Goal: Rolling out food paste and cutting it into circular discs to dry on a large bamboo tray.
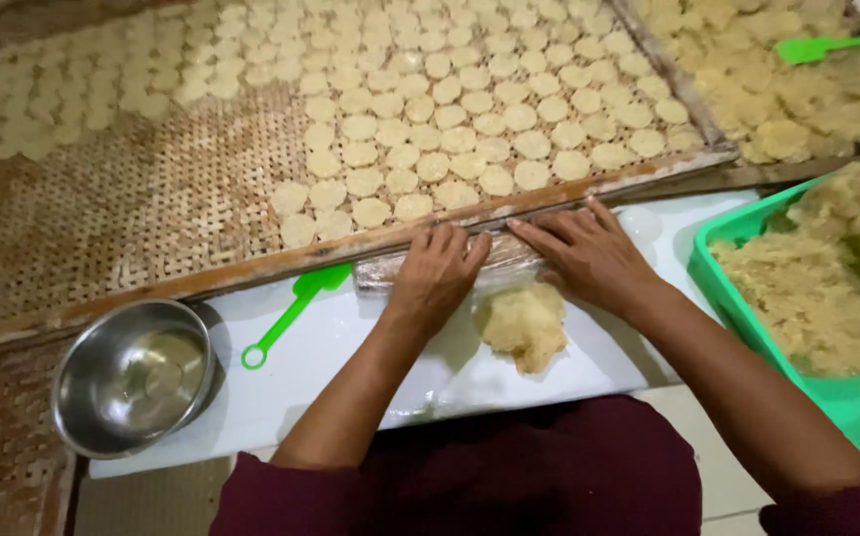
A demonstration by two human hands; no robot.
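- The big woven tray (132,208) lies far from us, full of little round discs (469,139) in neat rows.
- The green tub (747,233) sits on the right, heaped with crumbly yellow dough.
- The white worktop (350,347) holds a shiny metal bowl (134,375) on the left and a green scoop (291,310) beside it.
- Our right hand (589,256) and left hand (437,273) lie flat on a clear plastic-wrapped roller (494,260), fingers (559,230) spread and pressing down.
- The roller lies just in front of the tray's wooden edge.
- A lump of dough (526,326) sits near us, just behind the roller.
- We think it goes best if both hands push evenly, so the dough comes out flat all over.
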